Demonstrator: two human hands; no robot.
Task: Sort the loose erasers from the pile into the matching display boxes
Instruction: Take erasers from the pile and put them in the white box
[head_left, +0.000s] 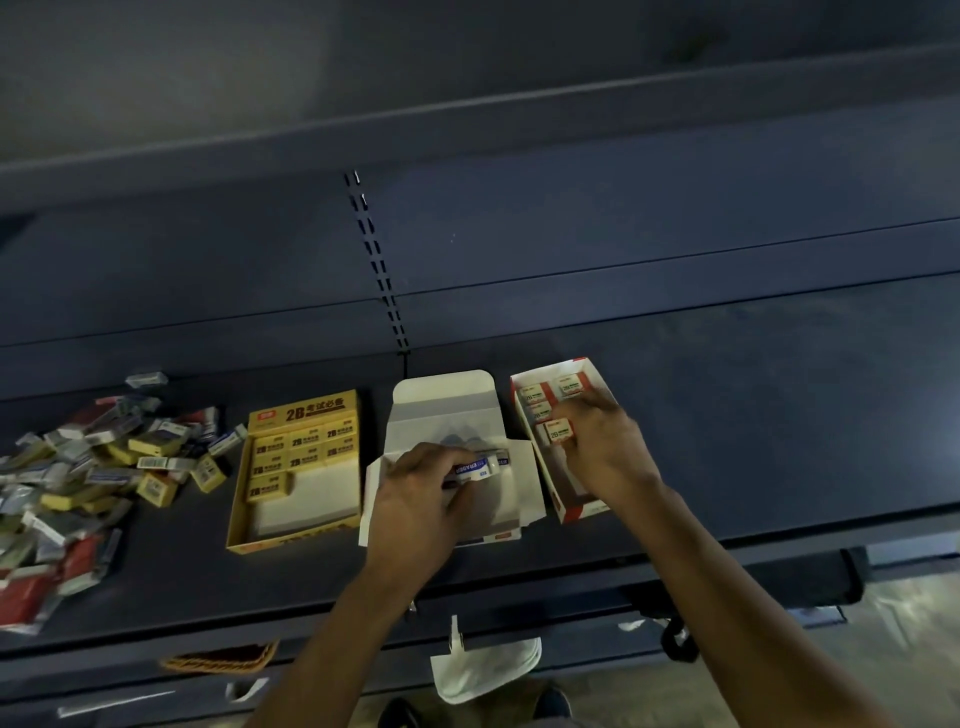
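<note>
left hand (415, 499) grips blue eraser (480, 466) | right hand (608, 447) holds red-banded eraser (560, 432) in red box (577, 514)

eraser pile (78, 478) partly beyond left edge

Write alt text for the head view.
The left hand holds a blue-sleeved eraser over the white box; the right hand holds a white 2B eraser in the red box. A yellow box and eraser pile lie left.

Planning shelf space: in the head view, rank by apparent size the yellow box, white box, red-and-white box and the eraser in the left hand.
1. White display box, flaps spread.
2. Yellow display box, nearly alike.
3. Red-and-white display box.
4. Blue-and-white eraser in the left hand.
</note>
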